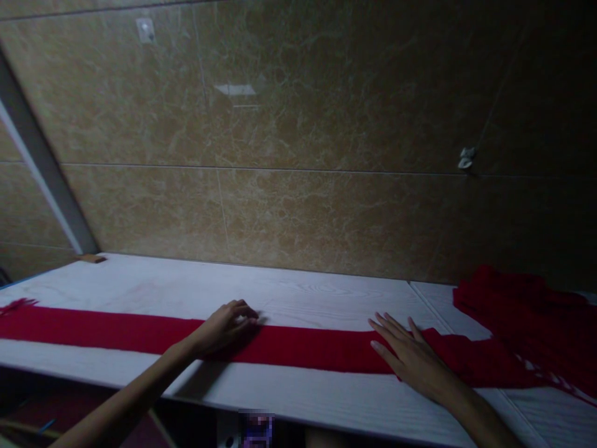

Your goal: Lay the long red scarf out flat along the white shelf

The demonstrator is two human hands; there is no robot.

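A long red scarf [317, 350] lies flat and narrow along the white table, with fringe at its left end. My left hand [228, 326] is over the middle of the scarf, its fingers loosely bent and a gap showing between thumb and fingers. Nothing can be seen in it, and its arm casts a shadow on the table. Farther right, my right hand [408, 354] rests palm down on the scarf with fingers spread. Beyond that hand the cloth is wrinkled and runs toward a heap of red fabric [527, 311], where pale fringe-like strands show.
The white wood-grain table [153, 280] stands against a brown marbled tile wall [298, 112]. A seam crosses the tabletop at right. A grey post [44, 149] rises at the left beside a small wooden block [92, 257]. Dark shelf space lies below the front edge.
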